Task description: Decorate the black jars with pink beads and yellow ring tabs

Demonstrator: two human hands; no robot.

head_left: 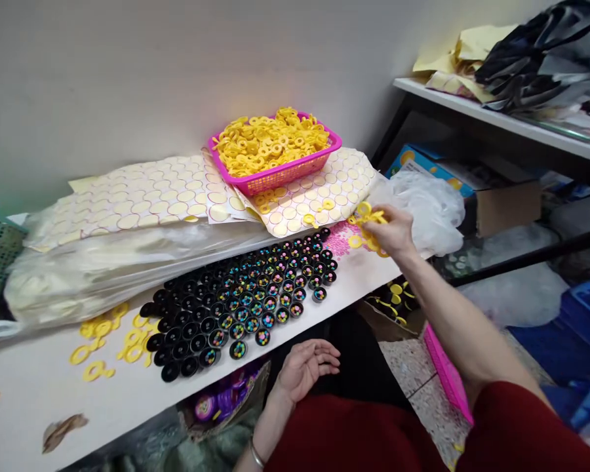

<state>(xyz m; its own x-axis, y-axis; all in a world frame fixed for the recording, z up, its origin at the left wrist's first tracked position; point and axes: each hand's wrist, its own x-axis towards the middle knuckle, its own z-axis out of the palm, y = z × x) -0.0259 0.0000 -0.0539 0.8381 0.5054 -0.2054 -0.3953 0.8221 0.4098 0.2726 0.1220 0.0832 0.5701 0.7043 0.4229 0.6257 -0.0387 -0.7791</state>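
My right hand (394, 231) is closed on a bunch of yellow plastic ring pieces (362, 211) at the table's right end. Loose pink beads (340, 240) lie on the tabletop beside it. My left hand (307, 368) rests near my lap, palm up and fingers loosely apart, holding nothing. Rows of small black cups (255, 295) stand between my hands and the wall. Many hold coloured beads; those toward the left look bare inside. More yellow ring pieces (96, 370) lie left of the cups. A pink basket (280, 174) heaped with such pieces sits behind.
Sheets printed with circles (142, 190) lie on plastic-wrapped stacks along the wall. A green basket (0, 255) stands at far left. White plastic bags (423, 206) and a dark-framed shelf (501, 124) are at right. Boxes of parts (393, 308) sit below the table edge.
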